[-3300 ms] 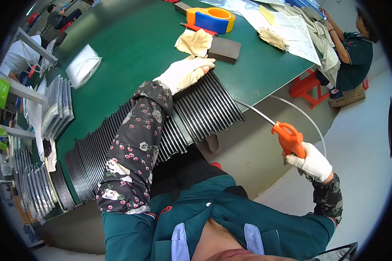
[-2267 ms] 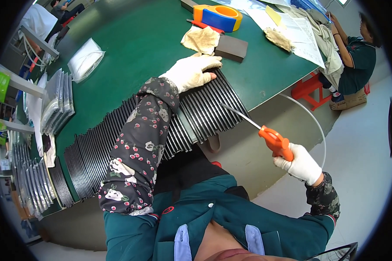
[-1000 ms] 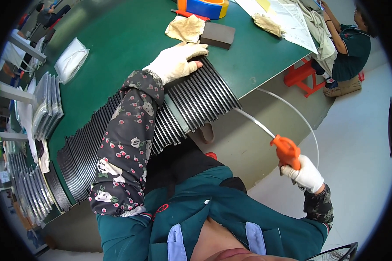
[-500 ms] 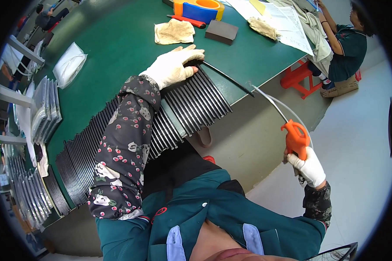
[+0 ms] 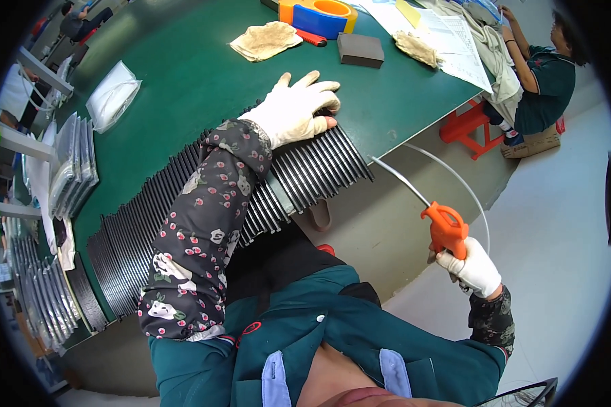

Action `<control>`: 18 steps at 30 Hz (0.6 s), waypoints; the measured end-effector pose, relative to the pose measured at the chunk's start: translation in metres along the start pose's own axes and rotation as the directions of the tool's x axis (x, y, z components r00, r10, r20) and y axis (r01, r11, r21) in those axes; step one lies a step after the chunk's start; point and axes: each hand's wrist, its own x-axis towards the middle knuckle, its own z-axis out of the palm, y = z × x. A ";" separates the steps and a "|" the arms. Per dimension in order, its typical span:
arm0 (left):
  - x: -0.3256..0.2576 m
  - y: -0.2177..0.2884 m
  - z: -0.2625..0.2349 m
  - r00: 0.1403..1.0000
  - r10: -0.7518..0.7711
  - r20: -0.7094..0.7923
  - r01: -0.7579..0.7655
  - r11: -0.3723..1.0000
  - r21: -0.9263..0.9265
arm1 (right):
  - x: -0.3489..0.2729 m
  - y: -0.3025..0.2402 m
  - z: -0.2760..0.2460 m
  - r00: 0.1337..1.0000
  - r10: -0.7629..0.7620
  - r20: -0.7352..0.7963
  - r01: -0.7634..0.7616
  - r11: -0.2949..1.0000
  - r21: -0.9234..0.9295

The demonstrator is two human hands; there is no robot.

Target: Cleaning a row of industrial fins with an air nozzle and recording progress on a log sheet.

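A long row of thin black rods (image 5: 316, 178) lies side by side along the near edge of the green table. My left hand (image 5: 295, 108), in a white glove with bare fingertips, rests over the far ends of the rods near the row's right end. Its fingers are spread, with the thumb and index finger bent at the rod ends. Off the table's edge, my right hand (image 5: 475, 266), also gloved, is closed around an orange air blow gun (image 5: 448, 229). The metal nozzle points left and up, its tip close to the rightmost rods. A pale hose runs from the gun.
Beyond my left hand lie a folded cloth (image 5: 265, 42), a grey-brown block (image 5: 360, 51), a blue-and-yellow tape dispenser (image 5: 313, 17) and papers (image 5: 451, 44). Bagged parts (image 5: 75, 163) stand at left. Another person (image 5: 546, 81) sits at right by a red stool (image 5: 470, 129).
The single rod held out past the row now lies against the row's right end. My left hand has moved right and its fingers have spread. The air gun has shifted left and down.
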 end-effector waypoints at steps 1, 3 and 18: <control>-0.001 -0.001 0.001 1.000 -0.004 -0.003 0.004 1.000 0.001 | -0.002 0.001 0.000 0.999 -0.023 0.025 0.024 0.999 -0.030; -0.001 -0.003 0.004 0.999 0.004 -0.041 -0.004 1.000 0.014 | -0.003 0.002 -0.001 0.998 -0.024 0.066 0.028 0.998 -0.062; 0.035 0.008 0.023 0.983 -0.024 -0.181 0.040 0.995 0.086 | 0.004 0.011 0.001 1.000 -0.014 -0.024 0.011 0.994 -0.112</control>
